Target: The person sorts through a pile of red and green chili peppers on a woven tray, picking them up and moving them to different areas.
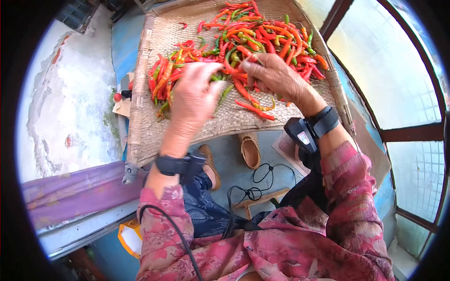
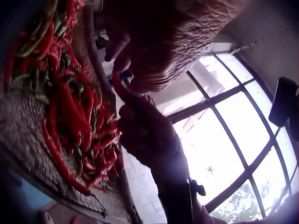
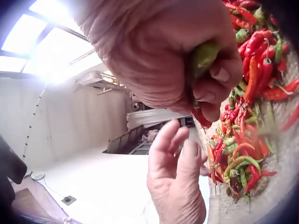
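Note:
Above a heap of red, orange and green chili peppers [image 1: 258, 40], my right hand [image 1: 276, 79] is held with its fingers curled. A green chili pepper [image 3: 204, 58] shows inside that hand, and a red chili pepper [image 3: 201, 118] sticks out past its fingertips. The red one also appears in the left wrist view, its tip near the left fingers. My left hand [image 1: 194, 93] faces the right over the near part of the heap, blurred in the head view. In the right wrist view its thumb and fingers are parted, with nothing seen between them.
The peppers lie on a woven tray [image 1: 154, 40] with a raised rim. Below are slippers [image 1: 251, 152], a black cable [image 1: 253, 191] and a small wooden frame [image 1: 267, 199]. A purple cloth [image 1: 84, 192] is at left; framed windows [image 1: 393, 70] line the right.

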